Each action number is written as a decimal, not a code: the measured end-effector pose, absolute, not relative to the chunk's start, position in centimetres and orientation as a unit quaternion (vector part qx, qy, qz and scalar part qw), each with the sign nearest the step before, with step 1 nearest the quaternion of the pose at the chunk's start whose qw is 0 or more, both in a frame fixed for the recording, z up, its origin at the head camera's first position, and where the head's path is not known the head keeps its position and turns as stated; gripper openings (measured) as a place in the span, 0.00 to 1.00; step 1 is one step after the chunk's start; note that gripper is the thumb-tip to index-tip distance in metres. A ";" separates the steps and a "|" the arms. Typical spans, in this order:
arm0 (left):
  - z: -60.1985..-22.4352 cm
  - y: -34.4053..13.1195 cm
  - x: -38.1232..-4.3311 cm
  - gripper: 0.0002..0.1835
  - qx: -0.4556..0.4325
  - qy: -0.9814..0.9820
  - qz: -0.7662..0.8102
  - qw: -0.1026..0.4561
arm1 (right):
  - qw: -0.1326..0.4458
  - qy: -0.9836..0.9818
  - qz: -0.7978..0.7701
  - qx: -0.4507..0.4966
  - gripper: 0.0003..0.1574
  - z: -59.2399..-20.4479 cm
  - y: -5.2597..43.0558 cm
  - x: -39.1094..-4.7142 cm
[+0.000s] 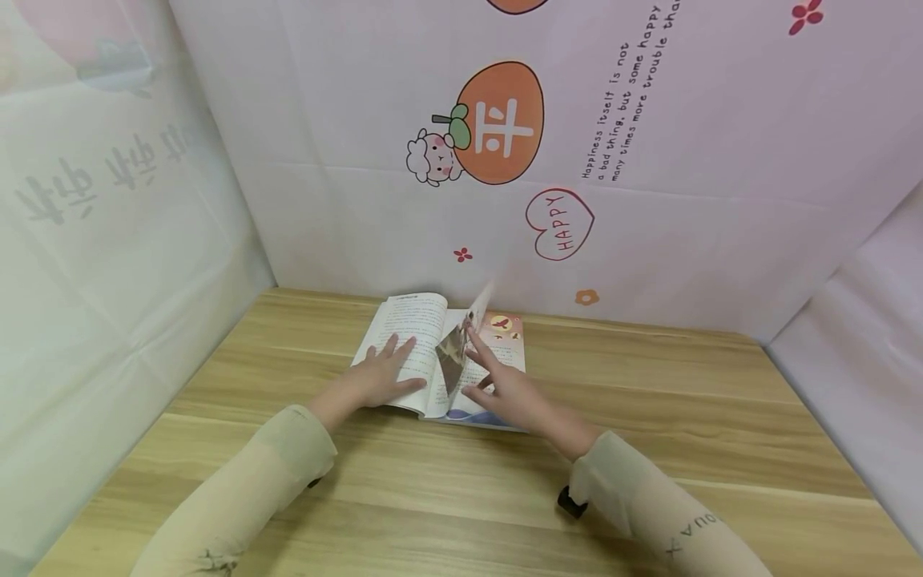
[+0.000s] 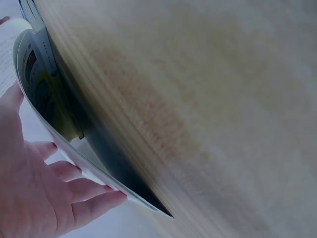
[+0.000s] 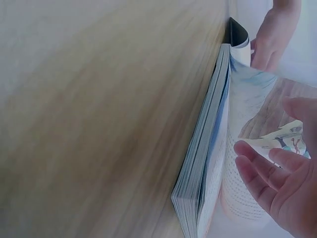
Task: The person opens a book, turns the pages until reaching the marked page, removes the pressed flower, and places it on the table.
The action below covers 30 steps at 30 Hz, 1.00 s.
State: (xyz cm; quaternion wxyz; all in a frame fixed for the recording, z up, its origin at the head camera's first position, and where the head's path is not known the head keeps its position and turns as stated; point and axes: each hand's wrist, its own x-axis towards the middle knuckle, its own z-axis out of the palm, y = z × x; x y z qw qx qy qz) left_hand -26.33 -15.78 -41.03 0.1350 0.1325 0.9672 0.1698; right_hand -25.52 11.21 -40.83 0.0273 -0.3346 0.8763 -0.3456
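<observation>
An open book (image 1: 418, 320) with printed text lies at the back of the table. My left hand (image 1: 380, 375) rests spread on its left-hand pages, fingers nearly straight. In the left wrist view the left part of the book bows up from the table beside that hand (image 2: 49, 193). A page with a brown picture (image 1: 452, 357) stands raised near the middle of the book. My right hand (image 1: 508, 393) touches this page with extended fingers, its thumb held apart. The right wrist view shows the fingers of this hand (image 3: 287, 183) loosely bent beside the illustrated page (image 3: 277, 109).
The book lies on a wood-grain table (image 1: 433, 497), near a white printed cloth wall (image 1: 360, 208) behind it. Cloth walls also stand at left and right. A dark band (image 1: 572, 502) shows at the right sleeve.
</observation>
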 end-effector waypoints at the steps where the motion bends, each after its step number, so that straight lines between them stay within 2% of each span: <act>1: -41.0 -15.9 -26.4 0.46 0.136 0.966 0.173 0.133 | 0.034 0.879 -0.340 -0.333 0.55 -40.8 11.1 -25.4; 5: -41.1 -16.4 -26.8 0.40 0.147 0.960 0.207 0.120 | 0.056 0.896 -0.306 -0.318 0.48 -40.6 10.8 -25.1; 10: -41.0 -17.0 -27.1 0.34 0.138 0.945 0.280 0.098 | 0.069 0.899 -0.296 -0.314 0.44 -40.7 10.4 -25.2; 21: -40.1 -17.4 -26.6 0.36 0.104 0.930 0.346 0.063 | 0.081 0.886 -0.282 -0.360 0.41 -41.2 9.1 -25.0; 30: -40.4 -16.9 -26.5 0.41 0.105 0.942 0.316 0.045 | 0.067 0.885 -0.241 -0.392 0.37 -41.2 8.0 -24.4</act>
